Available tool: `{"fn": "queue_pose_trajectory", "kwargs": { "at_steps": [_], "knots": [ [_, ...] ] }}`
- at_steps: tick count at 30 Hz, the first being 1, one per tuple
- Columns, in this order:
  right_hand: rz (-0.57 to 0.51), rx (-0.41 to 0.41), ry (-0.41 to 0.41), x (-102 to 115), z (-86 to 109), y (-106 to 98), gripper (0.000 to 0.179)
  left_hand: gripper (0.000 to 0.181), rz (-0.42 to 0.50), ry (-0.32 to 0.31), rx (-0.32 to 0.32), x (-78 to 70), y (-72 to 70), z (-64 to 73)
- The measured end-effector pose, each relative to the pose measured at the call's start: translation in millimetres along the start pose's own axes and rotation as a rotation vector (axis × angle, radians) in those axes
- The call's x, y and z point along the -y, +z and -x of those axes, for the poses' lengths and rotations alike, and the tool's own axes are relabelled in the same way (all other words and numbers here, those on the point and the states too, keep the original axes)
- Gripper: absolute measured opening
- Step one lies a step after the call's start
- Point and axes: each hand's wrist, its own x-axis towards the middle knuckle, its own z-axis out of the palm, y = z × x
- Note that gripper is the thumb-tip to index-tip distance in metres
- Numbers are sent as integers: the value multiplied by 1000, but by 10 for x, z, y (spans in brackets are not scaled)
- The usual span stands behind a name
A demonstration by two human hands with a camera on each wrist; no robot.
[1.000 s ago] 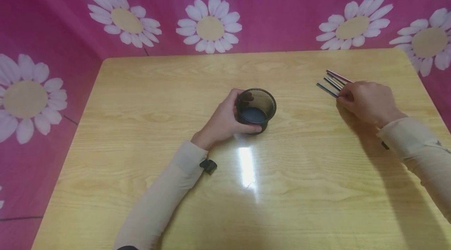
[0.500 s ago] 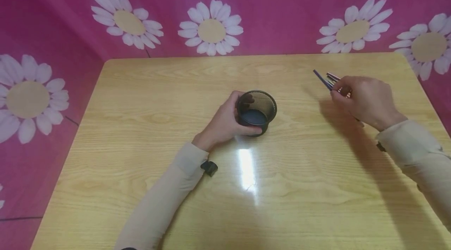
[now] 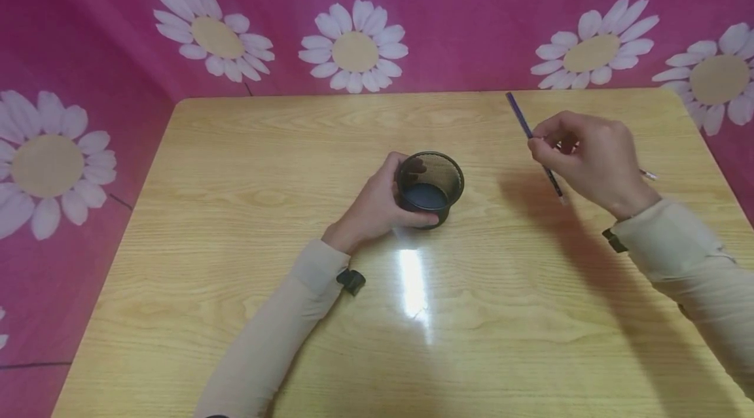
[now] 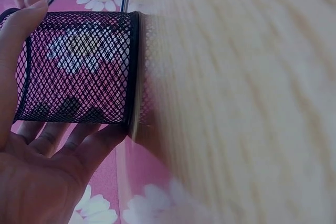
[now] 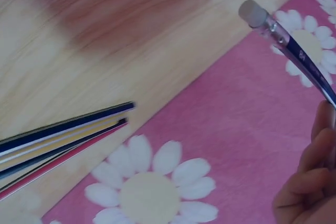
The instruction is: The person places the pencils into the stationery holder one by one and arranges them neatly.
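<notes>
My left hand (image 3: 374, 202) holds a black mesh pen cup (image 3: 440, 173) upright near the middle of the table; its inside looks bare. In the left wrist view the thumb and fingers wrap the mesh cup (image 4: 79, 72) from both sides. To the right, my right hand (image 3: 595, 159) pinches a dark blue pencil (image 3: 518, 115) above the table. The right wrist view shows the pencil's white eraser (image 5: 253, 14) and metal ferrule. Several other pencils (image 5: 63, 136), dark, yellowish and red, lie side by side on the table, mostly hidden behind the right hand in the head view.
The light wood-grain table (image 3: 247, 163) ends at its far edge against a pink cloth (image 3: 459, 19) printed with white daisies. A bright light reflection (image 3: 412, 280) shows on the tabletop in front of the cup.
My right hand has picked one dark blue pencil from the group, lifted it and moved slightly left with it. The left hand and the cup have stayed in place.
</notes>
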Motion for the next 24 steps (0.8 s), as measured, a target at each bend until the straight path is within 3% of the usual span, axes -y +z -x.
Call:
{"fn": "queue_pose_trajectory", "kwargs": {
  "at_steps": [9, 24],
  "knots": [
    [-238, -128, -55, 332, -78, 25, 5, 80, 21, -8, 9, 0, 7, 0],
    [-496, -256, -135, 828, -254, 48, 11, 81, 21, -11, 16, 0, -1, -7]
  ]
}}
